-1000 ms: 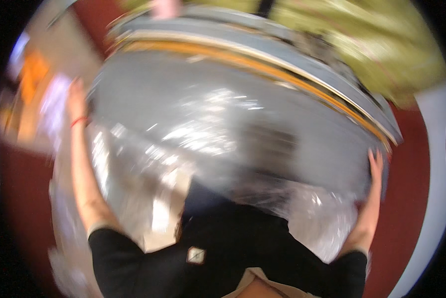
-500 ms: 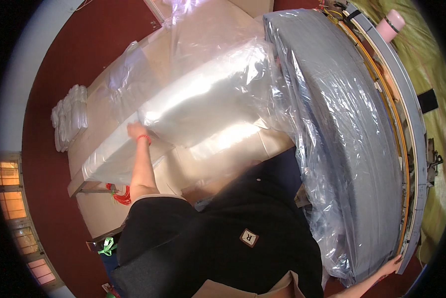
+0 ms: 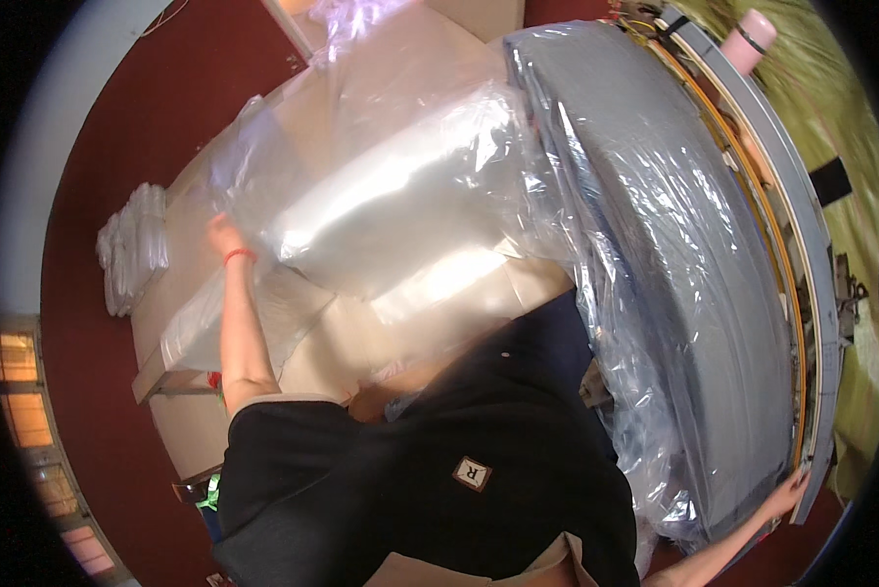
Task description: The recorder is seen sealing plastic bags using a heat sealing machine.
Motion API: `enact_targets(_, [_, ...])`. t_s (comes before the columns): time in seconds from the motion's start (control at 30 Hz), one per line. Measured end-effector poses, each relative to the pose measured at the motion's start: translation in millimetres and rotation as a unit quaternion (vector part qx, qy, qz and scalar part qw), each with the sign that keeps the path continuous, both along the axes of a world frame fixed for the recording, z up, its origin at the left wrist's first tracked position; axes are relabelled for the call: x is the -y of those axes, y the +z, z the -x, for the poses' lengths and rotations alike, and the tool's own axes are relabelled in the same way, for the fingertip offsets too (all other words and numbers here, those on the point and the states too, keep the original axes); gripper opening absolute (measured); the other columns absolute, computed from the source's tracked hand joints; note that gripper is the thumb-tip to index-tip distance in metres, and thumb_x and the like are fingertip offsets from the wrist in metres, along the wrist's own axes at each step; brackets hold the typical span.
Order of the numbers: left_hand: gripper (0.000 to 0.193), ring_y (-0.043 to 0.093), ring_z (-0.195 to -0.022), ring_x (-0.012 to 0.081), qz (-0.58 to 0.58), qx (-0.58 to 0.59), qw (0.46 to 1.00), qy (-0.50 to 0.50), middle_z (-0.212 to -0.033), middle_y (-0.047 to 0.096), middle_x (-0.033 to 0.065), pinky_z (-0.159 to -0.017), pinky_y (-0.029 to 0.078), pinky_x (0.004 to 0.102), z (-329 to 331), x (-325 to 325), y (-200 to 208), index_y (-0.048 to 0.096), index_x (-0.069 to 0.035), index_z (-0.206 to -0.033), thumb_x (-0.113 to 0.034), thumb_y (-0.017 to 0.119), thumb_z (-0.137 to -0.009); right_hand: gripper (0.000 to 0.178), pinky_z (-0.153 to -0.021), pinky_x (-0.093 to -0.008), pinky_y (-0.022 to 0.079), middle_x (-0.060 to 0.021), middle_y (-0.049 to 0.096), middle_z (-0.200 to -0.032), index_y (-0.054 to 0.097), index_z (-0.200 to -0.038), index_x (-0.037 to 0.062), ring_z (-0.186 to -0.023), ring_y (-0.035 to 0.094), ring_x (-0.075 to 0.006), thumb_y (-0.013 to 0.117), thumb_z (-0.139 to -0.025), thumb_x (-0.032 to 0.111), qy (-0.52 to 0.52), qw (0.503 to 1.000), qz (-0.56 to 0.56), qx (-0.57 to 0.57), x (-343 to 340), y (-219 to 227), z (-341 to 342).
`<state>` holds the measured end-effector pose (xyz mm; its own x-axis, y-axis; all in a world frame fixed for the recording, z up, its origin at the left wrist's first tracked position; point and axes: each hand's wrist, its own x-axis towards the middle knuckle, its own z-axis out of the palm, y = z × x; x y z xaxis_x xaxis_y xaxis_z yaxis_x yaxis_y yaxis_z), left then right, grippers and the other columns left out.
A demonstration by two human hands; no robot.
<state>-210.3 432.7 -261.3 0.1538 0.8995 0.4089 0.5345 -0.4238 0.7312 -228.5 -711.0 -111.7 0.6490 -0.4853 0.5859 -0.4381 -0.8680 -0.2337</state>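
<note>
My left hand (image 3: 226,235), with a red band at its wrist, reaches over the clear plastic film (image 3: 346,210) on the pale table (image 3: 190,220). It is by the film's left part; its fingers are blurred, so whether they pinch the film I cannot tell. At the lower right, my right hand (image 3: 784,496) has its fingers curled over the near end of a long grey rail (image 3: 819,254). Between my hands lies a long grey padded piece (image 3: 645,166) wrapped in clear plastic (image 3: 596,245), which hangs loosely along its left side.
A stack of folded clear plastic bags (image 3: 134,249) lies at the table's left edge. A pink bottle (image 3: 750,41) stands beyond the rail. An orange-brown strip (image 3: 774,225) runs along the rail's inner side. Dark red floor (image 3: 97,264) borders the table on the left.
My left hand has moved left and slightly farther away across the film. My right hand remains at the rail's near end. The whole view has shifted slightly.
</note>
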Motion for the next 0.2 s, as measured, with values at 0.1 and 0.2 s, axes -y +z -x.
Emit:
enact_targets(0.1, [0.021, 0.051, -0.074, 0.0120, 0.138, 0.054, 0.935, -0.321, -0.083, 0.057, 0.0022, -0.071, 0.041, 0.0257, -109, 129, 52, 0.057, -0.005, -0.094, -0.021, 0.053, -0.081, 0.035, -0.087, -0.0287, 0.037, -0.0135, 0.054, -0.111, 0.050, -0.111, -0.0022, -0.098, 0.051, -0.0199, 0.050, -0.086, 0.021, 0.118, 0.990, -0.074, -0.010, -92, 11, -65])
enact_targets(0.2, [0.019, 0.044, -0.059, 0.0068, 0.253, 0.101, 0.835, -0.477, -0.072, 0.051, -0.0017, -0.050, 0.036, 0.0197, -161, 253, 101, 0.056, -0.006, -0.098, -0.014, 0.054, -0.080, 0.027, -0.082, -0.0252, 0.040, -0.0075, 0.057, -0.103, 0.054, -0.108, 0.0020, -0.094, 0.052, -0.0145, 0.052, -0.084, 0.015, 0.323, 0.924, -0.201, -0.015, -210, 20, -123])
